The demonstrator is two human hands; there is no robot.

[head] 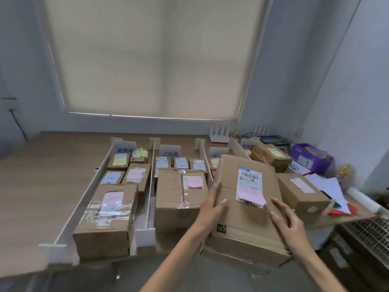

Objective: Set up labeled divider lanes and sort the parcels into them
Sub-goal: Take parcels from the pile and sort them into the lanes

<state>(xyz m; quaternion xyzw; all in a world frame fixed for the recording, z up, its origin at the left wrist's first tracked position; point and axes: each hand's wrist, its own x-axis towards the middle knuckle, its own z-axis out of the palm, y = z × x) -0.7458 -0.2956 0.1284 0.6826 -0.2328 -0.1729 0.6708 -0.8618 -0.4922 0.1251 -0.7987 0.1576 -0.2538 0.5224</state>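
A large flat cardboard parcel with a white shipping label and a pink sticky note is held above the table's right front. My left hand grips its left edge, thumb on top. My right hand lies on its top right with fingers spread. White foam dividers form lanes on the wooden table, each with a standing label card. The left lane holds several parcels, the nearest a taped box. In the middle lane sits a big box with small parcels behind it.
Right of the held parcel lie two more boxes, loose papers, a purple pack and a white roll. A white router stands by the back wall. A closed blind covers the window.
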